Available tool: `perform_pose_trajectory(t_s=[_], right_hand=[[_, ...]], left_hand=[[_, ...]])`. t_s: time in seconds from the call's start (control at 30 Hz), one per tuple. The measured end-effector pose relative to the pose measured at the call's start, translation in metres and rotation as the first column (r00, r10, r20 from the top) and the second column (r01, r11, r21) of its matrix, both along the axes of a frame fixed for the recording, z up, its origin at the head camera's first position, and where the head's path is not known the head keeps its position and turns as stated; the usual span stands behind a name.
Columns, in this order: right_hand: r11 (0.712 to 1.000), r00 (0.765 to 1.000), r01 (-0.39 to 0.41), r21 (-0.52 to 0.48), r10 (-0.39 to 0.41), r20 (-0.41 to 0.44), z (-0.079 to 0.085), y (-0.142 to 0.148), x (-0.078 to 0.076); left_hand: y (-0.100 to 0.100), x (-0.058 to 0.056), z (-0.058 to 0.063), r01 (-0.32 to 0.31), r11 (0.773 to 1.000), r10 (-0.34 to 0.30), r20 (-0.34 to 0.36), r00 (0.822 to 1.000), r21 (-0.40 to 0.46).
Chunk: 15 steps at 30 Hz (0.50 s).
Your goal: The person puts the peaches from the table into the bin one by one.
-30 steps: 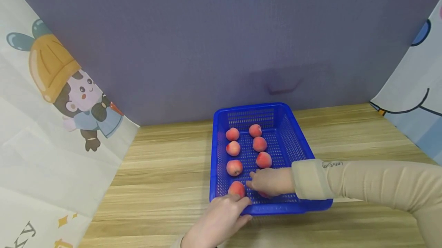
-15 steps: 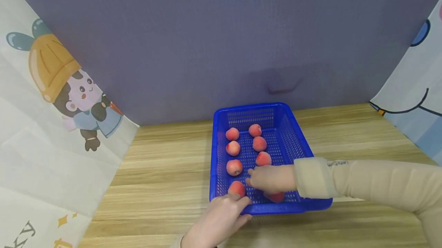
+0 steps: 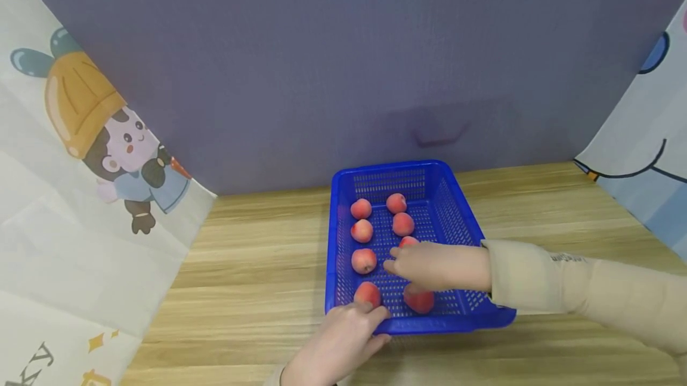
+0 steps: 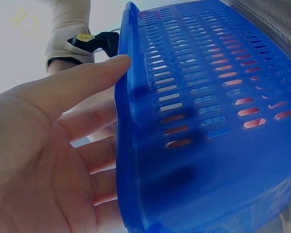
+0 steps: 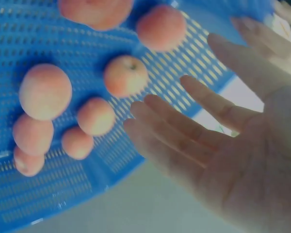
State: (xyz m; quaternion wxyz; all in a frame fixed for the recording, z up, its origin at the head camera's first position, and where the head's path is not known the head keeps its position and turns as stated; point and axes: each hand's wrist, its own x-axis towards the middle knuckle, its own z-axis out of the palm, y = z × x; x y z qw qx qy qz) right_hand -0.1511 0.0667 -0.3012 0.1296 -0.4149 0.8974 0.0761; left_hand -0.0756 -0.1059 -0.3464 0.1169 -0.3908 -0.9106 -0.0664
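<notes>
A blue slotted plastic basket (image 3: 429, 326) holds several pinkish-red peaches in two rows running front to back. My left hand (image 3: 346, 338) grips its near rim. In the left wrist view the thumb (image 4: 97, 73) lies on the rim's outer side and the fingers reach behind it. Just beyond that hand sits the front peach of the left row (image 3: 367, 294). Over the right row, my right hand (image 3: 442, 266) hovers with its fingers extended and nothing held, as the right wrist view also shows. Below it lies the right row's front peach (image 3: 420, 301); another peach (image 3: 409, 242) is partly covered.
The basket stands on a wood-grain table (image 3: 257, 266), close to a grey-purple back panel (image 3: 322, 76). White printed sheets flank both sides, with a cartoon figure (image 3: 134, 141) on the left one. Bare basket floor shows along its right side.
My right hand has drawn back to the right and lifted off the front right peach, which now shows and sits free of it. The left hand stays on the rim.
</notes>
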Motion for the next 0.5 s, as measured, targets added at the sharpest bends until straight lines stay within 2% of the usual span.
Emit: perform_pose_trajectory(t_s=[0.2,0.4,0.5], right_hand=[[0.985,0.999,-0.034,-0.171,0.03,-0.028,0.014,0.022,0.004],[0.936,0.996,-0.044,-0.35,0.013,-0.093,0.021,0.049,0.01],[0.895,0.994,-0.038,-0.445,-0.013,-0.113,0.022,0.062,0.014]], left_hand=[[0.0,0.0,0.0,0.01,1.0,-0.01,-0.003,1.0,0.004],[-0.003,0.002,0.003,0.015,1.0,-0.015,0.003,1.0,0.001],[-0.006,0.002,0.004,0.038,0.998,-0.036,-0.037,0.999,0.053]])
